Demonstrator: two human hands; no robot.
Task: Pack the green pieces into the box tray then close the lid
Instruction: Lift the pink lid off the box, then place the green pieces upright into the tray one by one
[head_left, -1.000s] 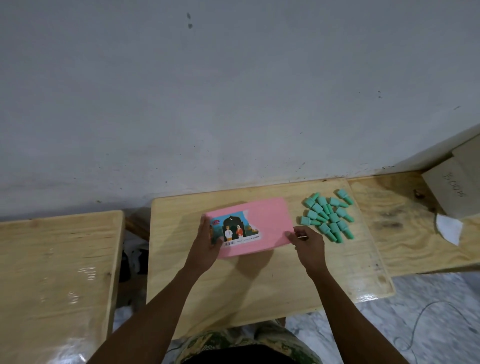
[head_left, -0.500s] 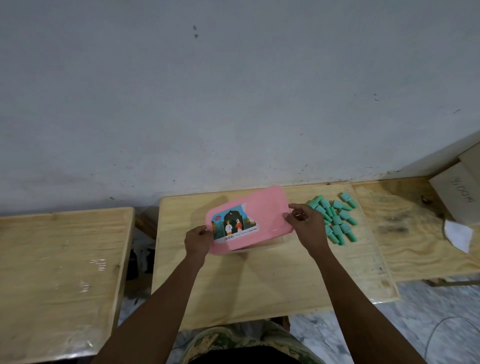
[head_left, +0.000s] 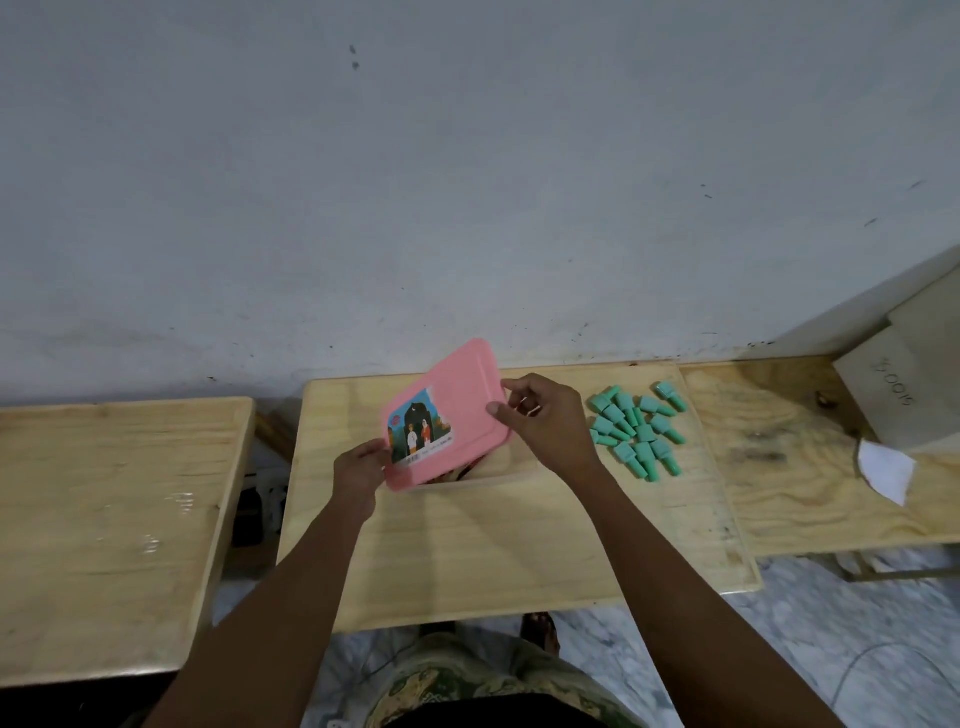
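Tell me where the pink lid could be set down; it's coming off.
Bare wood in front of the box, toward the table edge. Also left of it, beyond the left hand. Crowded right: green pieces.

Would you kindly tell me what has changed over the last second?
Both hands, left hand and right hand, have lifted the pink rectangular plastic lid off the box tray, tilting its far edge up. The pile of green plastic pieces stays untouched on the wooden table.

Dim, even light, soft shadows, slight blur, wide-angle bending at edges.
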